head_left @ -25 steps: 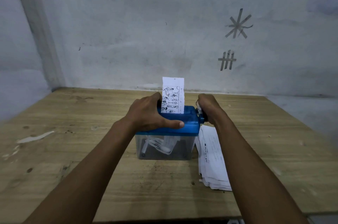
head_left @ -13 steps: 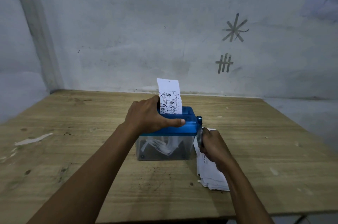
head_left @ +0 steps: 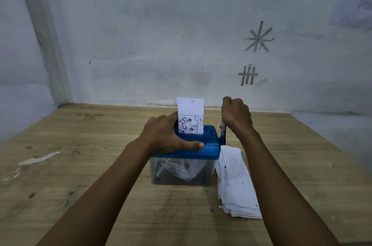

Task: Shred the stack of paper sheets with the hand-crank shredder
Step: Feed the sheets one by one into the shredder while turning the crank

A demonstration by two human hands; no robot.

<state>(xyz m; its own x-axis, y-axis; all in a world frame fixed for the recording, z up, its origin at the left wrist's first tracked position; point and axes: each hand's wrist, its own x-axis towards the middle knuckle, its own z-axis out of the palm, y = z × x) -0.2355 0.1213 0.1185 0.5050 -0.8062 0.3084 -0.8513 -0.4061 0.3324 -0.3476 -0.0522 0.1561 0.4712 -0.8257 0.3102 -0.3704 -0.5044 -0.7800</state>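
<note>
A small shredder with a blue top [head_left: 209,145] and a clear bin [head_left: 181,171] stands in the middle of the wooden table. A printed sheet [head_left: 190,116] sticks upright out of its slot. My left hand [head_left: 167,137] grips the blue top, thumb along its front edge. My right hand [head_left: 236,115] is curled round the crank handle [head_left: 222,132] on the shredder's right side, raised above the top. White strips lie inside the bin. A stack of paper sheets [head_left: 235,181] lies on the table right of the shredder, partly under my right forearm.
The wooden table [head_left: 80,165] meets a pale wall at the back and on the left. A torn paper scrap [head_left: 39,158] lies at the table's left. Tape marks [head_left: 258,38] are on the wall behind.
My right hand has swung the crank from low beside the bin up to above the blue top. The sheet has sunk further into the slot. My left hand has stayed on the top.
</note>
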